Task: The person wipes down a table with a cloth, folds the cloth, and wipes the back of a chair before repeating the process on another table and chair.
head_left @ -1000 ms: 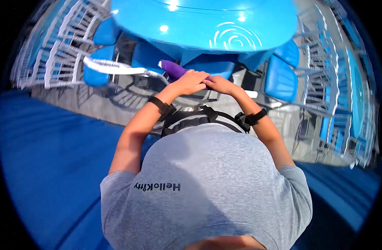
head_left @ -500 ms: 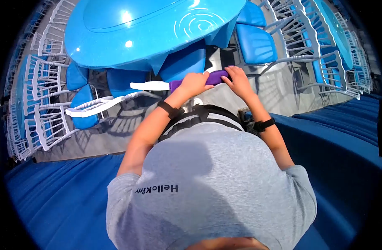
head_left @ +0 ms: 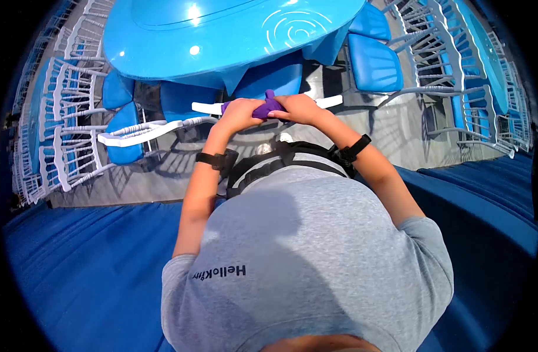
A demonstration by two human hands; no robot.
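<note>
A purple cloth (head_left: 261, 110) is bunched over the top rail of a white chair (head_left: 206, 108), with bare rail showing on both sides. My left hand (head_left: 239, 115) is closed around the cloth on the left part of the rail. Close beside it, my right hand (head_left: 298, 109) grips the cloth from the right. A knot of fabric sticks up between the two hands. The undersides of both hands and the lower part of the chair back are hidden.
Just beyond the chair stands a table with a shiny blue cover (head_left: 169, 64). Blue-seated white chairs (head_left: 374, 63) surround it, another white chair back (head_left: 140, 134) close on the left. Blue fabric (head_left: 93, 258) spreads behind me on both sides.
My right hand has moved left along the rail, close to my left hand. The cloth, stretched along the rail before, is now bunched, and the rail's right end is uncovered.
</note>
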